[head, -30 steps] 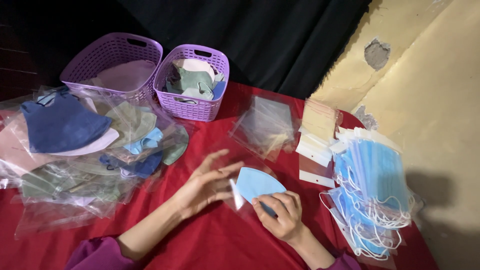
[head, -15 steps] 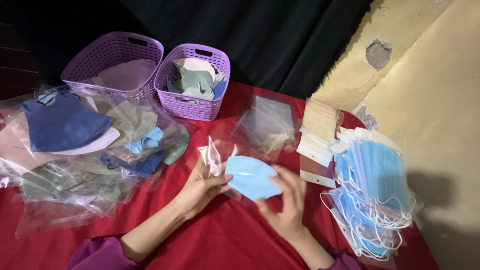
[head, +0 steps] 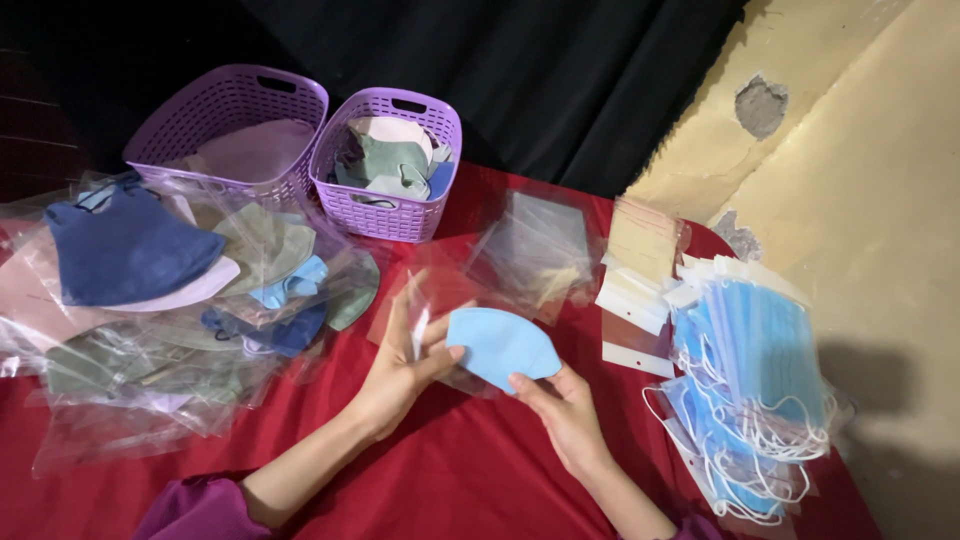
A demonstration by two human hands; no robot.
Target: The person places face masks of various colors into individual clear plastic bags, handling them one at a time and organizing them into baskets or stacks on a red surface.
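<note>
A folded light blue face mask hangs just above the red tablecloth, held from both sides. My left hand grips its left end along with a clear plastic sleeve that stands up between the fingers. My right hand pinches the mask's lower right edge from below. Both wrists show purple sleeves near the bottom edge.
Two purple baskets stand at the back, the right one holding several masks. A heap of bagged masks lies at left. Empty clear sleeves, white cards and a stack of blue surgical masks lie at right.
The blue mask was lifted from under my right hand and turned flat between both hands. My left hand closed on the mask and a clear sleeve.
</note>
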